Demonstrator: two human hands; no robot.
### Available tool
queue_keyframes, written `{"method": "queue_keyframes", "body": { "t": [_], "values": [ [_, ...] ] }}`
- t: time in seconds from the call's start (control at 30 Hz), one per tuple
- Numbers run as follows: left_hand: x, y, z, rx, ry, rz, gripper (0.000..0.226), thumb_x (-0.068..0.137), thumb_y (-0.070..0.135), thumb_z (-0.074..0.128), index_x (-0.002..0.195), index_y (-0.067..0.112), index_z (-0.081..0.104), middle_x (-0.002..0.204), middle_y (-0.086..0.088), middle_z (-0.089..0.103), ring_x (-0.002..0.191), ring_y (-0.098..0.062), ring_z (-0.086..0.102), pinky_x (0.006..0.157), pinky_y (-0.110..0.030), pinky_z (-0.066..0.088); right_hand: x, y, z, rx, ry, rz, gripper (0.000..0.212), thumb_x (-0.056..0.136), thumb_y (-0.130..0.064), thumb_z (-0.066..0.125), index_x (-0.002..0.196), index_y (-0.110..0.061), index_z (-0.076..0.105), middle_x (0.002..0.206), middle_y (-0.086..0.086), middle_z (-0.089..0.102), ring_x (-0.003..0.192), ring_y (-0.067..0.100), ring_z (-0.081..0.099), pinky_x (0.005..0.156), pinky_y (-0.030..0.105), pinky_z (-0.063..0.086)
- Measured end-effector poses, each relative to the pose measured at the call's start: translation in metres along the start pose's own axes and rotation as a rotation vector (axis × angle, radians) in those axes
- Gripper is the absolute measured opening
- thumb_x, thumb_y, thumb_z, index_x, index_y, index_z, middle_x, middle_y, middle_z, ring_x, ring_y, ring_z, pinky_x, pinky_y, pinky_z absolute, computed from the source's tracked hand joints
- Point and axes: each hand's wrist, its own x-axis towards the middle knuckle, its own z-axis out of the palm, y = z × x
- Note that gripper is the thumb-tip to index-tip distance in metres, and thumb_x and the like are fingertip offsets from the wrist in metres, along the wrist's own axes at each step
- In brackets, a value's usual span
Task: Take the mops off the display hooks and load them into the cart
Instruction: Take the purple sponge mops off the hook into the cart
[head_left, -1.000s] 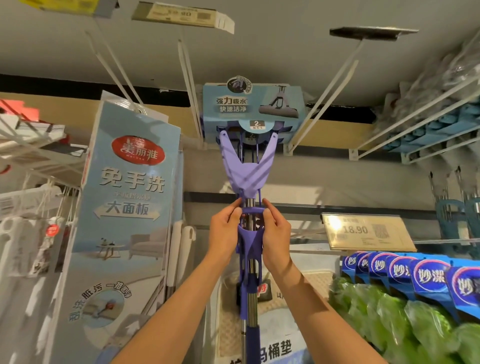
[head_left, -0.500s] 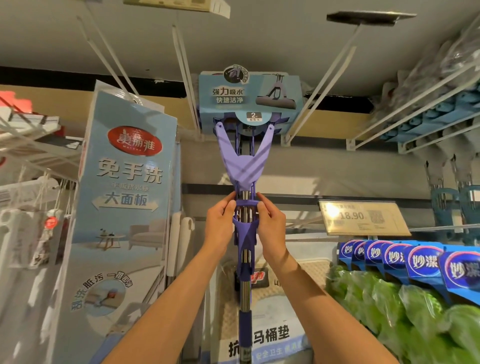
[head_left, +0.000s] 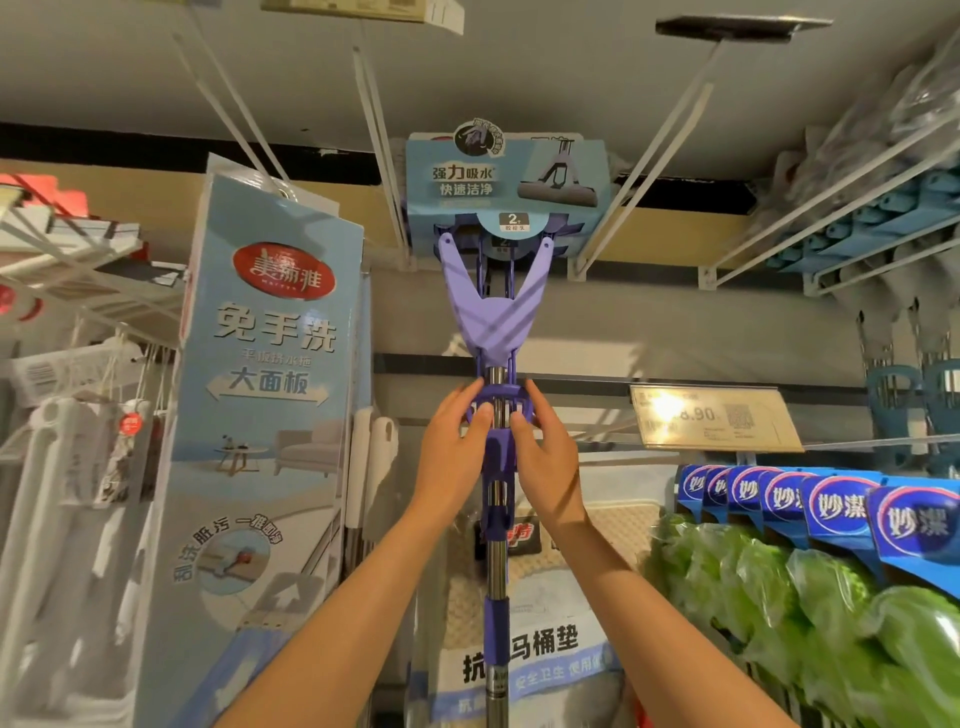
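Left of the fingers: tall boxed flat mop (head_left: 270, 364), pale blue carton, hanging close beside the work. Further left, white wire racks (head_left: 67, 249) with packaged goods, blurred.

Left hand (head_left: 451, 447): fingers curled round the purple squeeze collar of the sponge mop (head_left: 493, 332), thumb on its front. Right hand (head_left: 545, 457): same hold from the other side, fingers wrapped on the collar. Both grasping, neither released.

Mop location: above the fingers the purple Y-yoke rises to the cardboard-sleeved head (head_left: 506, 182), which sits up among the white display hooks (head_left: 379, 145) near the ceiling. Below the fingers the steel shaft (head_left: 496, 561) drops out of view. Cart not visible.

Handling, judged: rigid pole, likely light but top-heavy and long; bare steel is slick, so the plastic collar is the better hold. The collar may slide on the shaft; one hand lower would steady it.

Right of the fingers: price tag (head_left: 714, 415) on the rail, blue-carded green packs (head_left: 831, 571) below, more hanging goods at far right. Hook arms flank the head on both sides; likely to snag the sleeve when lifting clear.
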Motion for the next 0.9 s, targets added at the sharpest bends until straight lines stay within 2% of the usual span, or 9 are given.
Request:
{"method": "queue_keyframes", "body": {
  "t": [0.07, 0.13, 0.23, 0.3, 0.47, 0.57, 0.67, 0.8, 0.9],
  "values": [
    [-0.014, 0.01, -0.007, 0.075, 0.009, 0.004, 0.042, 0.106, 0.03, 0.046, 0.148, 0.029, 0.046, 0.158, 0.002, 0.038, 0.143, -0.014, 0.039, 0.111, -0.027, 0.037, -0.013, -0.006, -0.005, -0.025, 0.027, -0.044, 0.044, 0.101, -0.028, 0.054, 0.145, -0.023, 0.049, 0.133, -0.003, 0.057, 0.128, 0.02, 0.055, 0.104, 0.046, 0.049],
    [-0.032, 0.021, -0.016, 0.21, 0.024, 0.03, 0.044, 0.106, 0.036, 0.044, 0.15, 0.032, 0.043, 0.163, 0.005, 0.028, 0.149, -0.011, 0.024, 0.115, -0.029, 0.023, -0.028, -0.015, -0.012, -0.027, 0.01, -0.066, 0.046, 0.099, -0.033, 0.053, 0.145, -0.025, 0.05, 0.148, 0.003, 0.049, 0.139, 0.019, 0.044, 0.112, 0.049, 0.042],
    [-0.06, 0.034, -0.031, 0.444, 0.02, 0.049, 0.047, 0.105, 0.044, 0.041, 0.151, 0.035, 0.04, 0.166, 0.008, 0.019, 0.153, -0.014, 0.015, 0.115, -0.031, 0.016, -0.053, -0.038, -0.029, -0.044, -0.037, -0.014, 0.041, 0.103, -0.029, 0.052, 0.143, -0.031, 0.05, 0.156, -0.003, 0.04, 0.143, 0.008, 0.035, 0.118, 0.043, 0.034],
    [-0.083, 0.04, -0.038, 0.583, 0.004, 0.059, 0.051, 0.103, 0.048, 0.042, 0.153, 0.035, 0.037, 0.167, 0.008, 0.014, 0.154, -0.017, 0.01, 0.12, -0.04, 0.016, -0.071, -0.05, -0.042, -0.137, -0.08, 0.02, 0.041, 0.104, -0.033, 0.05, 0.145, -0.034, 0.048, 0.159, -0.008, 0.034, 0.146, 0.01, 0.029, 0.121, 0.036, 0.028],
    [-0.149, 0.059, -0.049, 0.838, -0.047, 0.058, 0.064, 0.098, 0.062, 0.035, 0.156, 0.036, 0.029, 0.169, 0.006, 0.006, 0.155, -0.017, 0.001, 0.123, -0.048, 0.014, -0.129, -0.065, -0.073, -0.286, -0.14, -0.113, 0.053, 0.098, -0.054, 0.041, 0.147, -0.034, 0.047, 0.159, -0.011, 0.032, 0.146, 0.006, 0.025, 0.107, 0.007, 0.02],
    [-0.192, 0.072, -0.058, 0.956, -0.044, 0.092, 0.073, 0.092, 0.069, 0.027, 0.155, 0.034, 0.032, 0.168, 0.002, 0.012, 0.155, -0.024, 0.01, 0.12, -0.053, 0.02, -0.166, -0.075, -0.091, -0.262, -0.173, -0.145, 0.058, 0.093, -0.06, 0.036, 0.148, -0.04, 0.04, 0.159, -0.01, 0.031, 0.147, 0.01, 0.025, 0.112, 0.023, 0.024],
    [-0.237, 0.084, -0.066, 1.066, -0.074, 0.118, 0.071, 0.092, 0.066, 0.033, 0.154, 0.032, 0.036, 0.167, -0.002, 0.017, 0.154, -0.029, 0.015, 0.119, -0.059, 0.025, -0.205, -0.082, -0.106, -0.295, -0.227, -0.183, 0.057, 0.095, -0.06, 0.037, 0.149, -0.042, 0.037, 0.163, -0.009, 0.026, 0.151, 0.011, 0.02, 0.116, 0.029, 0.024],
    [-0.304, 0.103, -0.077, 1.176, -0.129, 0.076, 0.074, 0.092, 0.068, 0.032, 0.157, 0.033, 0.029, 0.169, -0.002, 0.011, 0.156, -0.026, 0.004, 0.123, -0.055, 0.014, -0.258, -0.091, -0.12, -0.299, -0.312, -0.207, 0.06, 0.097, -0.059, 0.04, 0.152, -0.037, 0.037, 0.165, -0.008, 0.022, 0.153, 0.014, 0.016, 0.121, 0.043, 0.026],
    [-0.349, 0.114, -0.09, 1.212, -0.158, 0.073, 0.075, 0.091, 0.064, 0.04, 0.156, 0.027, 0.034, 0.168, -0.007, 0.014, 0.156, -0.028, 0.002, 0.123, -0.058, 0.014, -0.292, -0.1, -0.122, -0.274, -0.414, -0.216, 0.063, 0.097, -0.064, 0.037, 0.154, -0.039, 0.029, 0.167, -0.008, 0.016, 0.154, 0.01, 0.007, 0.123, 0.044, 0.021]
  ]
}}
